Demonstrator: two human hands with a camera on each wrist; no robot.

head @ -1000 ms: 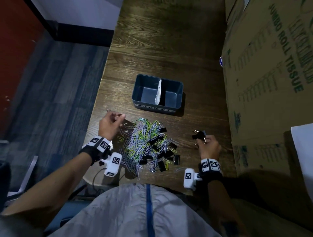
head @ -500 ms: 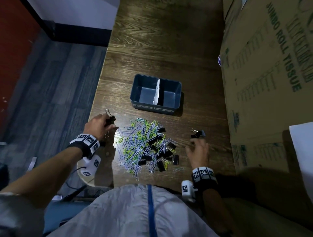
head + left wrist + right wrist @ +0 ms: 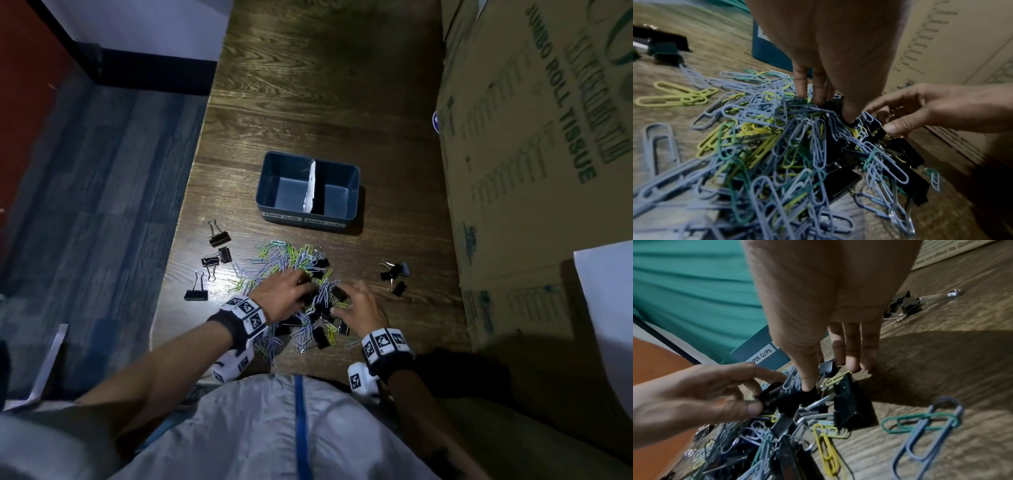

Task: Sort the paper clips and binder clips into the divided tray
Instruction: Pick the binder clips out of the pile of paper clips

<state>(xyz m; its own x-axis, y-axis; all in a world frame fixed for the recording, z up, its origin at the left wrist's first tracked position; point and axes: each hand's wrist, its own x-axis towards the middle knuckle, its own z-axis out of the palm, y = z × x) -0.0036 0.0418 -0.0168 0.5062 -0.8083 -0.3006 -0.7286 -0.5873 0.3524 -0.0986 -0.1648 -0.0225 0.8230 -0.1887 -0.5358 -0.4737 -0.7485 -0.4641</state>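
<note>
Both hands dig into the clip pile (image 3: 301, 274) on the worktop (image 3: 342, 102). The left hand (image 3: 281, 296) grip pinches a black binder clip (image 3: 768, 392). Whether the right hand (image 3: 359, 308) grip holds anything, I cannot tell.

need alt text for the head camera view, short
Seen from above, both hands, left hand and right hand, dig into a pile of paper clips and binder clips on a wooden table. Beyond it sits an empty divided tray.

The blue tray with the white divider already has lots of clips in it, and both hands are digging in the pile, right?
Not quite: the head view shows the blue divided tray empty. Left hand and right hand are indeed in the mixed clip pile.
</note>
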